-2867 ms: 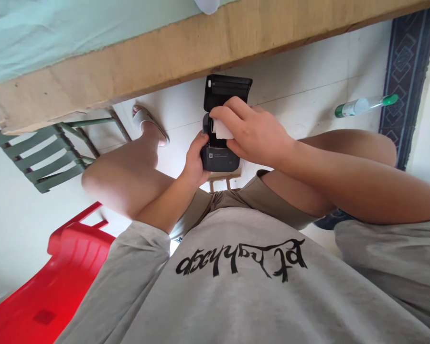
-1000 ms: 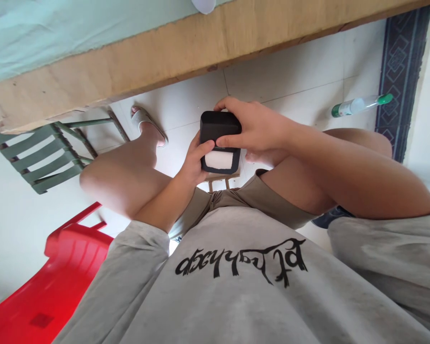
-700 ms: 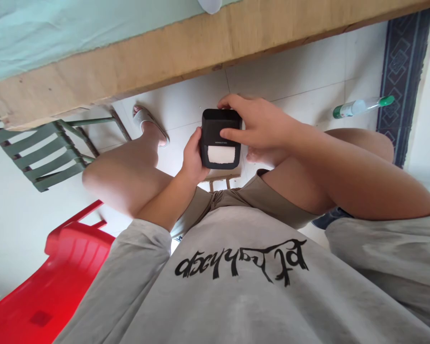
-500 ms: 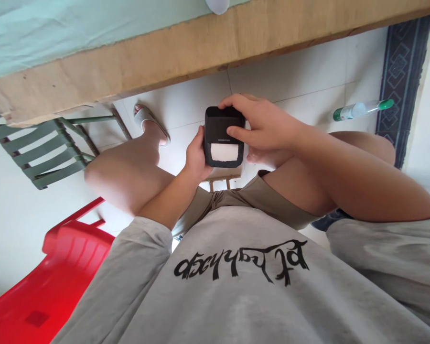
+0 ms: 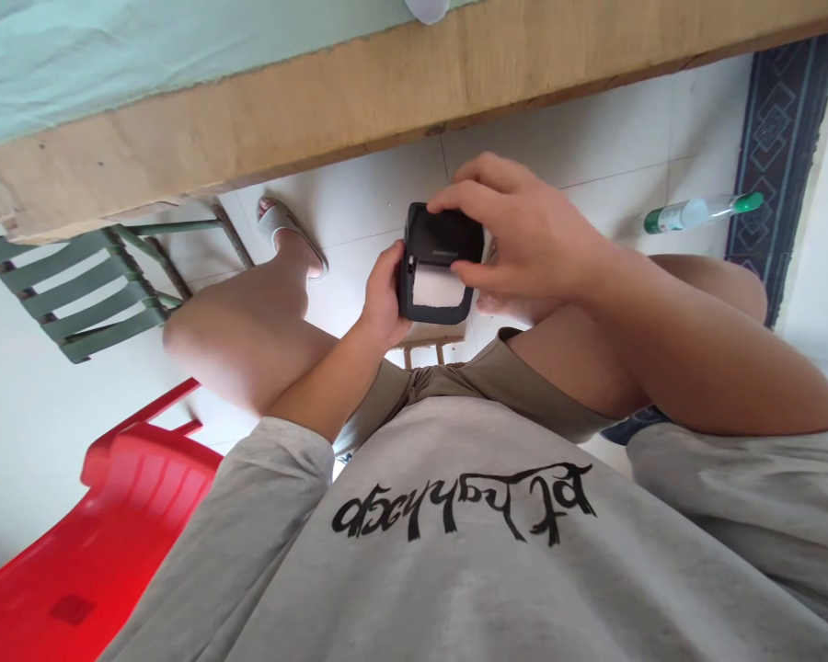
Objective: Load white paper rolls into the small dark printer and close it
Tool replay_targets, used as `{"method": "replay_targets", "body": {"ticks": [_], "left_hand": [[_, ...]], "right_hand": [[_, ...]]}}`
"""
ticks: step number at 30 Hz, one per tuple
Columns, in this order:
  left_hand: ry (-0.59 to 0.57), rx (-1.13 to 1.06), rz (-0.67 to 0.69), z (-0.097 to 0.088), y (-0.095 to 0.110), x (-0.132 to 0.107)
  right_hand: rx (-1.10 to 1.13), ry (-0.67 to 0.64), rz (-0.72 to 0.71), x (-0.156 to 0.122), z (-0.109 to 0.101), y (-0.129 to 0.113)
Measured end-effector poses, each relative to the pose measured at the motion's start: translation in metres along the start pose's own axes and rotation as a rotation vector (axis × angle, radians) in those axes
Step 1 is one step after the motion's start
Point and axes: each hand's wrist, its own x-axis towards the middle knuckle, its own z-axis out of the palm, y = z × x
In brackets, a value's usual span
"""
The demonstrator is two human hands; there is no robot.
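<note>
A small black printer (image 5: pixel 443 241) is held up over my lap, its lid down and a strip of white paper (image 5: pixel 436 287) showing at the front. My left hand (image 5: pixel 381 300) is wrapped round the printer's left side and bottom corner. My right hand (image 5: pixel 528 237) comes from the right, with fingertips curled over the lid's top edge and the thumb pressed on the front beside the paper. Both hands are closed on the printer.
A wooden table edge (image 5: pixel 317 101) with a pale green cloth (image 5: pixel 110 64) runs across the top. A green slatted chair (image 5: pixel 89 290) and a red plastic chair (image 5: pixel 75 561) stand at the left. A green-capped bottle (image 5: pixel 700 211) lies on the tiled floor by a dark patterned rug (image 5: pixel 773 147).
The printer's lid was open with my right hand on the paper roll; the lid is now down. The printer has turned slightly and my right fingers have shifted onto its top edge.
</note>
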Motion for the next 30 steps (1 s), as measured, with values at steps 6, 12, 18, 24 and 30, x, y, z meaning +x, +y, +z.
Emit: {"method": "replay_targets", "body": {"ticks": [6,12,18,24,30], "left_hand": [[-0.111,0.135,-0.024,-0.003,-0.006,-0.003],[-0.091,0.117,-0.011,-0.002,-0.008,-0.004],[-0.075,0.095,0.008,0.000,-0.008,-0.005],[-0.055,0.135,-0.014,-0.003,-0.009,-0.006],[-0.002,0.123,-0.050,-0.007,-0.014,-0.001]], "right_hand": [[-0.249,0.107,0.143,-0.004,-0.013,-0.004],[-0.334,-0.069,0.227,-0.003,0.004,-0.024],[-0.320,-0.136,0.197,0.000,0.027,-0.027],[-0.247,-0.175,0.190,0.008,0.025,-0.024],[0.281,-0.129,0.233,-0.004,-0.004,-0.008]]}}
